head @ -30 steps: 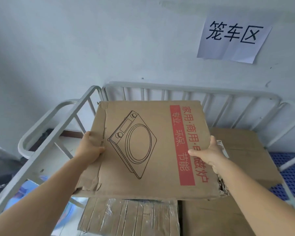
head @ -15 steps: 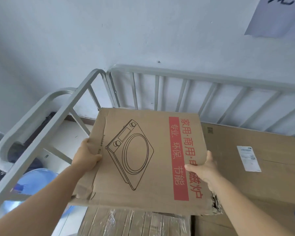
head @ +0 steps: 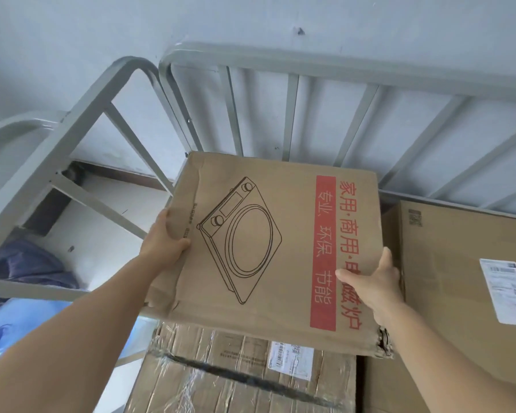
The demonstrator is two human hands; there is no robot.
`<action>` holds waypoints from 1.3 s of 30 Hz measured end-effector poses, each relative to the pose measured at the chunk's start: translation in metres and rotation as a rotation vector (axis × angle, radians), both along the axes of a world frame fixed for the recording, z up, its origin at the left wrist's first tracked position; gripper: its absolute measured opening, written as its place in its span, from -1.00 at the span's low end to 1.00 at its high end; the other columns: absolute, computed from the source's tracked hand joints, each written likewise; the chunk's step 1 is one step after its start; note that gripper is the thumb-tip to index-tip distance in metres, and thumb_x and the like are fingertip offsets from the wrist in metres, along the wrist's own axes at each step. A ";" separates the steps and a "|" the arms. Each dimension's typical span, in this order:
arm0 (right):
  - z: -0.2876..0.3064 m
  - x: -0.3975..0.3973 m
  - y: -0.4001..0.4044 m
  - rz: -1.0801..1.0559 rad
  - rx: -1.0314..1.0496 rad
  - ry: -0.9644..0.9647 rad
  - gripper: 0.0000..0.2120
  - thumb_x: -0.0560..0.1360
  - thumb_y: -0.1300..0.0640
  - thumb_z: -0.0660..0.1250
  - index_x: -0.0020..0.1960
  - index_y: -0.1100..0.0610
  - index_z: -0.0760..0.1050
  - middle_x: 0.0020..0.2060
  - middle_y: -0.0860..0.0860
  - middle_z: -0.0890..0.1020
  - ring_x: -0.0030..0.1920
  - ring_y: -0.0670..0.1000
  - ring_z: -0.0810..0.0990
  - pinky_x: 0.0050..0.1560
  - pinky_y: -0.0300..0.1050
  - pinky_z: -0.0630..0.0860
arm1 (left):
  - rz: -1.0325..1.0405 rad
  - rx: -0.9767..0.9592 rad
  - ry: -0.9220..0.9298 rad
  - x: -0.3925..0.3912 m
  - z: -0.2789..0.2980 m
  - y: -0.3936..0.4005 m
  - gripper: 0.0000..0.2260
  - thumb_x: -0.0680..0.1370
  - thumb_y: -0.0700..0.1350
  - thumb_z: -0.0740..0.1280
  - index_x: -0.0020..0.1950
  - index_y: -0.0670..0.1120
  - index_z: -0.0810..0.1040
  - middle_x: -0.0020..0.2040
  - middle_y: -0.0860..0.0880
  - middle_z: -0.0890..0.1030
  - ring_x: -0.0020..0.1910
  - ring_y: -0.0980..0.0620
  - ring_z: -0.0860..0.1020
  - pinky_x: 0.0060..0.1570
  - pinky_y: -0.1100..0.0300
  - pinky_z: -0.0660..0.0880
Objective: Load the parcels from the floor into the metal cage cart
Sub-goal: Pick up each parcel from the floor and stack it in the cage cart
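Cardboard, flat and torn at its near right corner, the printed parcel (head: 268, 248) hangs inside the metal cage cart (head: 292, 70), left hand (head: 164, 242) and right hand (head: 373, 281) grasping its side edges, above a film-wrapped box (head: 236, 380) and beside a large carton (head: 459, 278), near the back bars.

We are holding a flat box (head: 268, 248) between both hands, a bigger box (head: 459, 293) lying right of the right hand (head: 373, 281), a taped box (head: 239, 380) below.

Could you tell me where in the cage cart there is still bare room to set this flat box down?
Free: the top of the plastic-wrapped box under the flat box, between the left rails and the large box. The large box's top is bare except its label. No cart floor shows.
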State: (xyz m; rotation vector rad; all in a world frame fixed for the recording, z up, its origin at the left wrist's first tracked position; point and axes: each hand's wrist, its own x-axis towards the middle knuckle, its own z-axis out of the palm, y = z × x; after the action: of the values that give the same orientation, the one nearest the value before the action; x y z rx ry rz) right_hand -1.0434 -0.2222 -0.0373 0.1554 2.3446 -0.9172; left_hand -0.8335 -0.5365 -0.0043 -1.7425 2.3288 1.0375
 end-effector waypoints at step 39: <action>0.056 0.063 0.016 0.668 0.242 0.296 0.04 0.40 -0.21 0.41 0.58 0.02 -0.21 0.56 -0.03 0.04 0.54 0.04 0.06 0.48 0.18 0.15 | -0.569 -0.128 -0.200 -0.012 0.042 0.129 -0.25 0.53 0.05 0.36 0.59 0.06 -0.02 0.57 0.05 0.11 0.51 -0.02 0.20 0.47 -0.04 0.15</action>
State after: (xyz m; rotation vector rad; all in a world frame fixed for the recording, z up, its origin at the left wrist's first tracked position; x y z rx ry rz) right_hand -0.9801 -0.2060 0.0185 -0.6716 2.5033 -0.3407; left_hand -0.8457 -0.4070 0.0381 -1.0329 2.5588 0.6001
